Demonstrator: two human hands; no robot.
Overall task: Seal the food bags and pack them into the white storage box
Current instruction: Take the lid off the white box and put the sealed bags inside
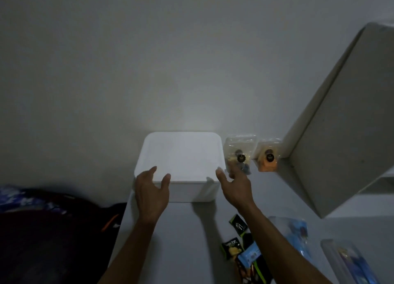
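We are standing in a dim room, facing a bare pale wall [170, 59] with a grey counter [181, 230] running along it. At far left, off the counter's edge, something dark with an orange strip [109, 222] is lying in shadow; we cannot tell what it is.

We are reaching both hands toward the box [180, 164], which is sitting against the wall at the counter's back, lid on. It is looking plain white, square with rounded corners, glaring in the light. Our left hand [152, 193] is spreading open over its near left corner, holding nothing. Our right hand [234, 186] is hovering open and empty at its near right corner; whether either is touching the box, we cannot tell.

We are judging the task as barely begun: the lid is not yet off and nothing appears to be packed. Just right of the box, two clear bags [239, 153] of food are leaning against the wall, one holding something orange; whether they are sealed is too small to tell. Nearer us, small snack packets [247, 256] are lying loose on the counter, with a bluish clear bag [296, 232] and another clear bag [349, 262] to their right. A pale cabinet [341, 123] is looming above right.
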